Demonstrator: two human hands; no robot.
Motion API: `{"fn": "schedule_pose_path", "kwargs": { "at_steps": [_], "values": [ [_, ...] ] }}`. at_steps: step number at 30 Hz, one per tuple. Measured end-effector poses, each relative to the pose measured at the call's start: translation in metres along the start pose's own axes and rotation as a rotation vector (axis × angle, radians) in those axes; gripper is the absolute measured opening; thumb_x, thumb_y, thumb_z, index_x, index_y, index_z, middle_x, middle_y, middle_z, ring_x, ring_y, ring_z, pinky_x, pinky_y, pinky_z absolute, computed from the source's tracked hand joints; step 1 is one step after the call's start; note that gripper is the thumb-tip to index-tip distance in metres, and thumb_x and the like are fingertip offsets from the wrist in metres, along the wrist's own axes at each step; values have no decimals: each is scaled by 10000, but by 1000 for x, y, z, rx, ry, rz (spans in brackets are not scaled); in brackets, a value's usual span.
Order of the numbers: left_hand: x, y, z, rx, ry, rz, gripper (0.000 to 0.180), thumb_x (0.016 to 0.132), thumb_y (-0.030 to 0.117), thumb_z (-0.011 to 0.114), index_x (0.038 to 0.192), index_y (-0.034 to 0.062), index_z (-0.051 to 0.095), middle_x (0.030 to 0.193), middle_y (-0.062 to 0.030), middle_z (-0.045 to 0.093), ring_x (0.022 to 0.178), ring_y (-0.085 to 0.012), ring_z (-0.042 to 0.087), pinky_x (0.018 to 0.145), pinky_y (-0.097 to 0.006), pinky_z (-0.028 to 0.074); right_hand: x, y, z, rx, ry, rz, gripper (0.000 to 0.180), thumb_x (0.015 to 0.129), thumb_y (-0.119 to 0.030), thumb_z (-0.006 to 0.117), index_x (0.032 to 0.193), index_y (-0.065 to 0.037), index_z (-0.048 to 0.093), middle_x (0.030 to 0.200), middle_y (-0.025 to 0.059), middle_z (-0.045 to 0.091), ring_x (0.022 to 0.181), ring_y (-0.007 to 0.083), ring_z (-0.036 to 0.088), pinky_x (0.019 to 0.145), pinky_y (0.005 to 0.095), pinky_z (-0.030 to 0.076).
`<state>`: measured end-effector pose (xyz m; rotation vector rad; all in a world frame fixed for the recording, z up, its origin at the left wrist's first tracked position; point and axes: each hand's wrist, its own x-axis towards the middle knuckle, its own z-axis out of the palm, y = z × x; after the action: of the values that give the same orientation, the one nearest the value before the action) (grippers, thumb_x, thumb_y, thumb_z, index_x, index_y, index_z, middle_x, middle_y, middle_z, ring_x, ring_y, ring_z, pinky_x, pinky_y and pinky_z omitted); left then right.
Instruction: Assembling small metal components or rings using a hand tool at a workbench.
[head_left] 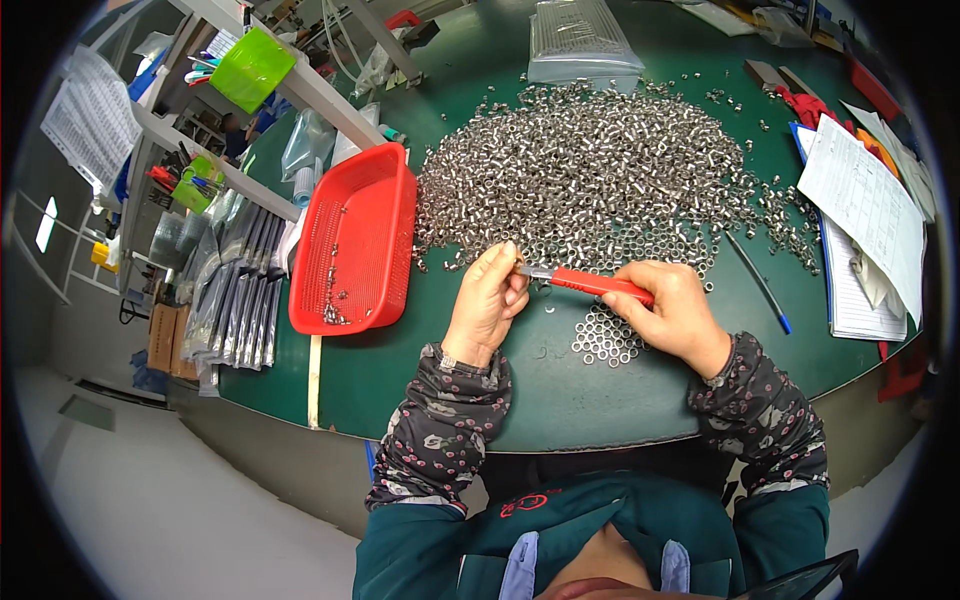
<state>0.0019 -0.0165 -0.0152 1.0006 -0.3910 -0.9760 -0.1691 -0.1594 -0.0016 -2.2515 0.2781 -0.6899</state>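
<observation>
My right hand [672, 308] is wrapped round the red handle of a utility knife [590, 282], its blade directed left. The blade tip reaches the fingertips of my left hand [487, 300], which is closed in a pinch on a small metal ring, mostly covered by the fingers. Beyond both hands spreads a large heap of small metal rings [590, 170]. A smaller group of rings [606, 336] lies flat on the green table [540, 400], just below the knife and left of my right hand.
Left of the heap stands a red plastic basket [395, 250] with several metal pieces inside. A blue-capped pen [757, 280] and a clipboard with papers [865, 215] lie at the right. Clear bags of parts [582, 40] rest at the back. Stacked bagged packs [240, 300] stand far left.
</observation>
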Motion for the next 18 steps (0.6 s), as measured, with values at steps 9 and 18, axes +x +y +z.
{"fn": "schedule_pose_path", "kwargs": {
  "at_steps": [9,18],
  "values": [
    [0,3,0,37,6,-85,232,904,195,450,722,53,466,540,21,359,412,-33,270,338,-163,218,-1,3,2,-132,67,-78,196,728,-245,640,720,-52,607,593,86,551,537,273,556,486,370,426],
    [-2,15,-2,111,-33,-251,261,883,174,465,650,63,429,507,44,306,401,-25,235,321,-161,194,1,-1,-5,-255,75,-208,172,697,-209,660,744,-60,588,637,65,518,595,243,544,513,360,423]
  ]
}}
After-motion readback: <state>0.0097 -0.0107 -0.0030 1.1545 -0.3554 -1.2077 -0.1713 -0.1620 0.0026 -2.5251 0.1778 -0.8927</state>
